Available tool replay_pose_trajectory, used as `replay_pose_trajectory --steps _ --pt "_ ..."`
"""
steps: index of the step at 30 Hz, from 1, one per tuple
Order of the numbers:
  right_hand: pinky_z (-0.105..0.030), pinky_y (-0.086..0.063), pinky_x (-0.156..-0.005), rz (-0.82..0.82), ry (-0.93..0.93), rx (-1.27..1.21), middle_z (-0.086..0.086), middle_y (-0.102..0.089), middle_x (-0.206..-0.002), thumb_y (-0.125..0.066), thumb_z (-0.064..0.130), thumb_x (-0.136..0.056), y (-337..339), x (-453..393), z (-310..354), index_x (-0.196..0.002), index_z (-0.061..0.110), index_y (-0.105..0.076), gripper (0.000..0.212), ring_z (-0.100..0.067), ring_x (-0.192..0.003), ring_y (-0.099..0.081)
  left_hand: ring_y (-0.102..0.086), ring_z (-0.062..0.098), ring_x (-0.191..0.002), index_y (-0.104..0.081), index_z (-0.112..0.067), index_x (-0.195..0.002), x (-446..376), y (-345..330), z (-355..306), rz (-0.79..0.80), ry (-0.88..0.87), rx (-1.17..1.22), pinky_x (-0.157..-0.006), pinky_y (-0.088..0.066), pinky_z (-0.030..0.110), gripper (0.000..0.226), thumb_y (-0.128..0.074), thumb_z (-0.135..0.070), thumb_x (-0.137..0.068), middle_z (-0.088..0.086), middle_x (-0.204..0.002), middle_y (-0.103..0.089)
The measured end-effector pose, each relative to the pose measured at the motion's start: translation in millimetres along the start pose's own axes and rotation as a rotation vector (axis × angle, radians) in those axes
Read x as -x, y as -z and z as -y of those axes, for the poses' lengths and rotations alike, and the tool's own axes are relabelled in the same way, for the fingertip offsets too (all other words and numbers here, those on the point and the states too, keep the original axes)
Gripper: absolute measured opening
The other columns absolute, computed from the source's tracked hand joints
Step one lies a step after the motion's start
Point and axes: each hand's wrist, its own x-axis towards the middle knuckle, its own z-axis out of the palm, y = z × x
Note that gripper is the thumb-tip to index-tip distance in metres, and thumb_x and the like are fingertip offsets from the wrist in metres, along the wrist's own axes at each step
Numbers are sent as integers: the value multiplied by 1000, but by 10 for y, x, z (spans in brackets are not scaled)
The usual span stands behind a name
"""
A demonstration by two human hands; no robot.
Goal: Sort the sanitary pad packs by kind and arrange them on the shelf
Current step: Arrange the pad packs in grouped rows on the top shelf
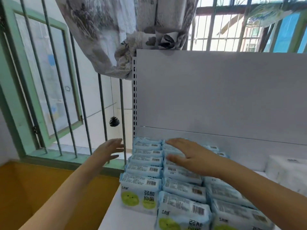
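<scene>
1. Lower centre to lower right of the frame: light blue pad packs (166, 185) stand upright in rows on the white shelf (113, 213). The rows run from the near edge back toward the panel. Nearest packs show a green circle and dark print on the front, barcodes on top.
2. Left row holds six or so packs, one behind the other, touching. A second row sits just beside it; a third row to the right is partly hidden by the right forearm.
3. Right hand (187, 155), centre of frame: fingers straight and spread, palm down, lying flat over the tops of the middle-row packs. Gripping nothing.
4. Left hand (109, 150), left of centre: fingers extended, relaxed, off the shelf's left edge and near the rear packs of the left row. Holds nothing; contact with the packs cannot be told.
5. Right edge, middle height: white packs (285, 171) on the same shelf, blurred.
6. Behind the rows: pale grey back panel (216, 97) with a slotted upright at its left side.
7. Farther back, upper left: green-framed window (21, 80) with grey bars, a patterned curtain (116, 39) bunched above, a small pine cone (114, 121) hanging on a string.
</scene>
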Motion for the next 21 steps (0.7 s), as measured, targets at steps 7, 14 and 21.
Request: replay_pose_trajectory --steps 7,14,21 --pt "-37 -53 -86 -110 -79 299 -6 -62 -124 -45 7 -96 -180 -1125 -160 -131 20 -55 39 -25 -105 -61 -67 23 -97 -64 -19 -115 -638 -266 131 -79 -94 -320 -89 -57 44 22 -67 -23 -93 1 -106 -70" --pt "-28 -51 -66 -107 -127 291 -8 -68 -92 -48 2 -89 -376 -1630 -184 -93 10 -72 25 -25 -79 -66 -61 11 -70 -73 -17 -80 -800 -272 240 -17 -151 -541 -68 -49 24 6 -71 -15 -85 0 -77 -71" --pt "-33 -51 -78 -206 -38 173 3 -63 -97 -59 45 -93 -179 -1640 -92 -105 20 -68 30 -17 -88 -59 -71 22 -74 -72 -14 -76 -832 -58 -63 -105 -329 -392 -64 -62 35 15 -77 -25 -85 2 -77 -72"
